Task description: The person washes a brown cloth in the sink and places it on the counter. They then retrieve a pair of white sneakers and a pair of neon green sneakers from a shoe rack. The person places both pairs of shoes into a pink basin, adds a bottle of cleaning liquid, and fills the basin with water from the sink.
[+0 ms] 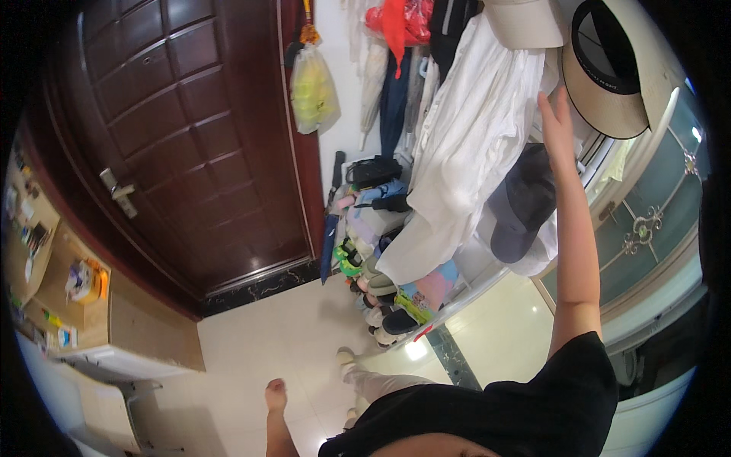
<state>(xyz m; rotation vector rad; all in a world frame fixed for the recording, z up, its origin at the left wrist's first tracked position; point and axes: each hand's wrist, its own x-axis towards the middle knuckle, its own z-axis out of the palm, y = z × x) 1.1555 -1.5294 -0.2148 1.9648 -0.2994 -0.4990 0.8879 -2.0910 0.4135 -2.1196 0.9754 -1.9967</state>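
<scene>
My right hand [556,128] is raised at the upper right, fingers apart, between a hanging white button-up shirt [465,154] and a beige sun visor [614,105] with a dark inner band. Whether its fingertips touch the pale cloth behind them I cannot tell. Above the shirt is a beige cap [528,25]. A dark cap [522,200] hangs just left of my right forearm. Low in the picture, over the tiled floor, my left hand [276,394] hangs with its fingers curled and nothing visible in it.
A shoe rack [468,294] with shoes and bags stands under the shirt. Umbrellas [394,108] and a plastic bag with yellow-green contents [312,91] hang by the wall. A dark brown door [200,148] is shut at left, near a wooden shelf unit [143,325]. A glass-paned door [651,223] stands at right.
</scene>
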